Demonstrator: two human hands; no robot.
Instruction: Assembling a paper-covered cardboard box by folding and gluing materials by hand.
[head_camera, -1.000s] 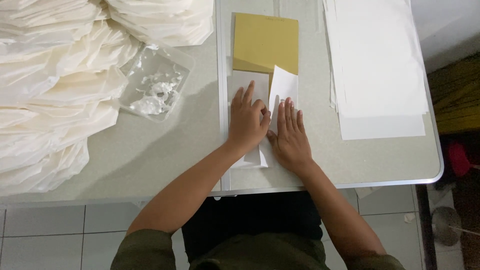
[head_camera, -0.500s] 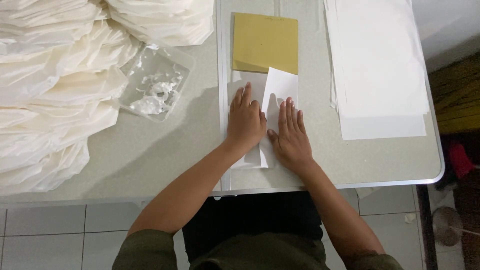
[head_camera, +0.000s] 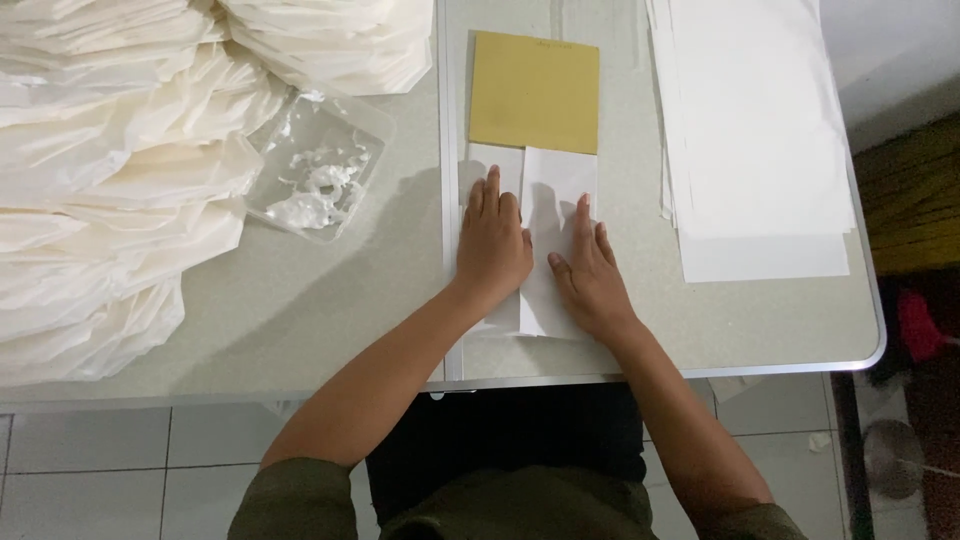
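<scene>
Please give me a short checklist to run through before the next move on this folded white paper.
1. Left hand flat on the left flap: ok.
2. Right hand flat on the right flap: ok.
3. Folded white paper sheet lying against the mustard-yellow rectangular card: ok.
4. Centre seam closed under the hands: cannot tell.
5. Stack of white flat sheets apart from the work, on the right: ok.
6. Clear plastic tray apart, on the left: ok.

You brought the raised right flap of the folded white paper sheet (head_camera: 555, 200) down flat, where a second ago it stood tilted up. Your right hand (head_camera: 588, 275) slid onto that flap and pressed it, and your left hand (head_camera: 492, 245) shifted slightly over the left half.
</scene>
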